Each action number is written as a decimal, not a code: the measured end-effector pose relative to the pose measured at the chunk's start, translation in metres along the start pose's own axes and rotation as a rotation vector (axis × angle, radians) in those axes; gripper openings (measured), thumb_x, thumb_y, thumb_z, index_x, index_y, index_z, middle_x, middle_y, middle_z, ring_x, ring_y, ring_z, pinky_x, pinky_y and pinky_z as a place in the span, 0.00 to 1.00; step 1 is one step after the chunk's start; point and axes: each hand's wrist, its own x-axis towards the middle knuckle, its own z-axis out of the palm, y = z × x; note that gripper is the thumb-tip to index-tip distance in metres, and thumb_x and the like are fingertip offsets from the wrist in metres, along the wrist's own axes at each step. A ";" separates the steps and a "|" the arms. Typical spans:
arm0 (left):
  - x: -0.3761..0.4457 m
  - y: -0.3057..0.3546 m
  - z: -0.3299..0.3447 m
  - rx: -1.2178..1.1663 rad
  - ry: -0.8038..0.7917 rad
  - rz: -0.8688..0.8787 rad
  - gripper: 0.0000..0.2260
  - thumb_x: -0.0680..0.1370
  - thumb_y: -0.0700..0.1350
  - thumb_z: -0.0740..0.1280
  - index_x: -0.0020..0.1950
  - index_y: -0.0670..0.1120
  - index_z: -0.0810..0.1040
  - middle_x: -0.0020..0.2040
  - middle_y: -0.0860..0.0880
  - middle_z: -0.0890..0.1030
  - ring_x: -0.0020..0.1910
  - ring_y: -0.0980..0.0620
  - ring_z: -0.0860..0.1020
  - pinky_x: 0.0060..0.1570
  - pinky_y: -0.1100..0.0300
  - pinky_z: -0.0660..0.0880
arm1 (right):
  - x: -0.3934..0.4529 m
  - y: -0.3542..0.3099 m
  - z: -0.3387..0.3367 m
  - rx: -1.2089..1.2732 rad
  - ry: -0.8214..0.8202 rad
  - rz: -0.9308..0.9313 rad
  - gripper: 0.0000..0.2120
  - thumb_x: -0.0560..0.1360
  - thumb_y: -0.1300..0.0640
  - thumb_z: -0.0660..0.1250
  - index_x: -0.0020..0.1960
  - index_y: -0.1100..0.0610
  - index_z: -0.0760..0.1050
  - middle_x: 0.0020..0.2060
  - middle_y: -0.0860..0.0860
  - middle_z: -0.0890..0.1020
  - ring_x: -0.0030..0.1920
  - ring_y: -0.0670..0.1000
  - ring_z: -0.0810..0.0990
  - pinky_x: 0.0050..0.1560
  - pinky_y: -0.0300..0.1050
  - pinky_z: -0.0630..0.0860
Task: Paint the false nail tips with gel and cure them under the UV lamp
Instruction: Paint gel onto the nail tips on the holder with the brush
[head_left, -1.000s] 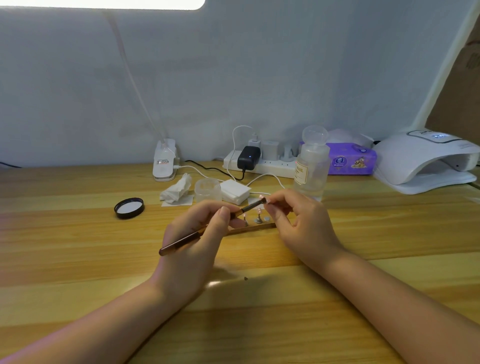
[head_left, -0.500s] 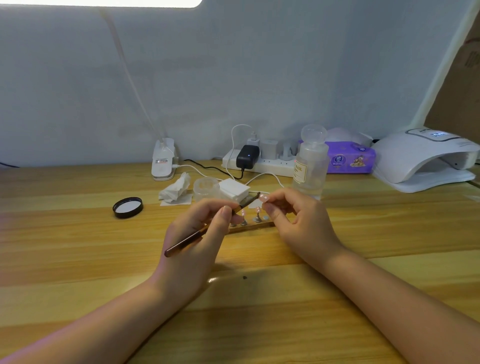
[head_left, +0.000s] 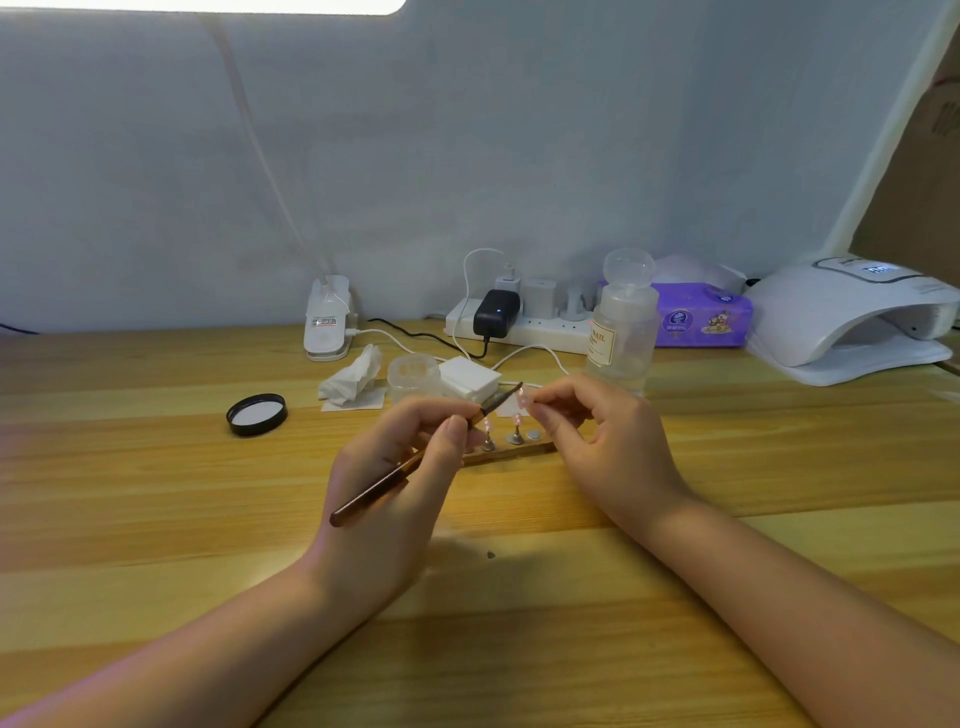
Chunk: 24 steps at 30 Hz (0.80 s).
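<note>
The left hand (head_left: 395, 483) pinched the brown brush (head_left: 415, 460) between thumb and fingers, its dark tip angled up toward the right. The right hand (head_left: 597, 441) pinched a small pale pink nail tip (head_left: 521, 399) at its fingertips, held just beside the brush tip; half a second before, the two had been a shade closer together, and a second before, the bristles had been against the tip. Below and between the hands lay the wooden holder strip (head_left: 511, 451) with two more pink tips standing on metal stands (touching nothing else). Farther back stood a clear pump bottle (head_left: 621, 332), a small jar (head_left: 414, 374), a black lid (head_left: 257, 414), and at the far right the white UV lamp (head_left: 852, 317), all unmoved
</note>
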 end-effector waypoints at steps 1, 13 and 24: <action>0.000 -0.001 0.000 0.027 0.003 0.003 0.09 0.77 0.50 0.65 0.52 0.51 0.82 0.45 0.53 0.85 0.44 0.56 0.82 0.44 0.68 0.76 | 0.000 0.000 0.000 -0.020 0.000 -0.012 0.04 0.73 0.64 0.71 0.48 0.59 0.82 0.38 0.49 0.82 0.39 0.44 0.78 0.40 0.35 0.74; 0.000 0.000 -0.002 0.138 -0.068 0.068 0.08 0.75 0.50 0.66 0.50 0.55 0.83 0.42 0.55 0.85 0.44 0.54 0.81 0.43 0.73 0.69 | 0.000 -0.002 -0.001 -0.158 -0.008 -0.081 0.05 0.73 0.66 0.71 0.48 0.61 0.82 0.39 0.51 0.83 0.40 0.48 0.79 0.41 0.45 0.76; 0.000 -0.002 -0.001 0.340 -0.080 0.154 0.09 0.78 0.52 0.64 0.56 0.61 0.78 0.48 0.61 0.81 0.46 0.61 0.78 0.44 0.75 0.68 | -0.001 -0.004 -0.001 -0.222 -0.053 -0.143 0.05 0.72 0.66 0.72 0.48 0.61 0.82 0.41 0.52 0.83 0.42 0.50 0.80 0.45 0.48 0.78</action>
